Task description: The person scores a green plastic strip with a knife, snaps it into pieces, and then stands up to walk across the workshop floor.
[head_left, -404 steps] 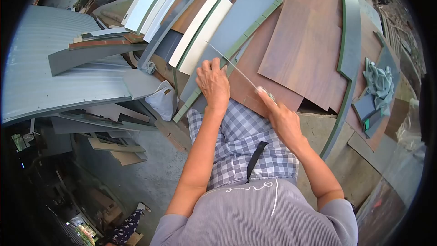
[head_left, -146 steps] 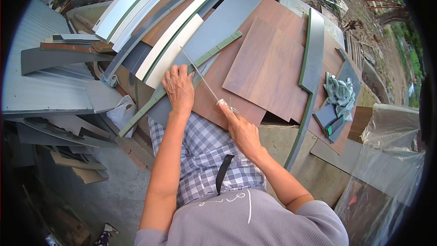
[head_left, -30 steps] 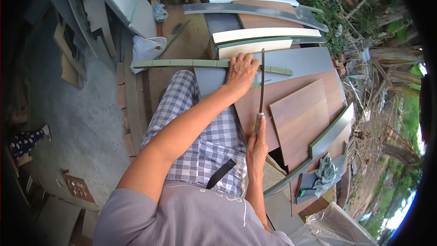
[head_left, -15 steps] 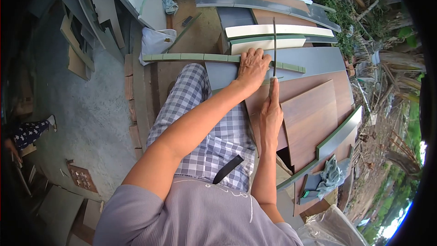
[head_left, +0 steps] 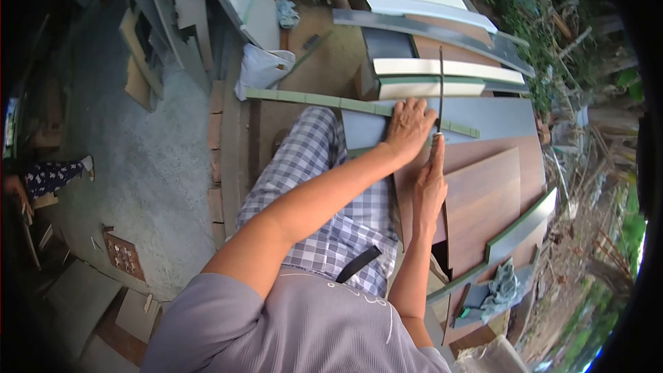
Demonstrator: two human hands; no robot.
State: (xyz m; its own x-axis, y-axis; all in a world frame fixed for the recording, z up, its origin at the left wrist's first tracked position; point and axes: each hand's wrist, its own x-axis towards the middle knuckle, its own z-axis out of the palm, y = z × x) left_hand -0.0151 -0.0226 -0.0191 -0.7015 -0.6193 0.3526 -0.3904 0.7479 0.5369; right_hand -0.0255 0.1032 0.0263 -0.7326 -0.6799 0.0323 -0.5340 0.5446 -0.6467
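Observation:
A long, narrow green strip (head_left: 311,99) with several evenly spaced lines across it lies over a grey-blue board (head_left: 497,114). My left hand (head_left: 411,128) presses down on the strip, fingers curled over it. In my right hand (head_left: 429,197) is a handsaw (head_left: 442,79), its handle gripped with the index finger stretched along it. The blade, seen nearly edge-on, crosses the strip just right of my left fingers. How deep the blade sits in the strip cannot be made out.
Cream-edged strips (head_left: 449,68) and a long curved grey strip (head_left: 421,31) lie beyond the saw. Brown boards (head_left: 483,200) are stacked to the right, near a blue-grey cloth (head_left: 503,283). Another person's leg (head_left: 59,176) shows far left.
The whole view has shifted, so everything appears further right and lower. The saw has slid a little forward across the strip, and its handle is closer to it. My left hand keeps its grip.

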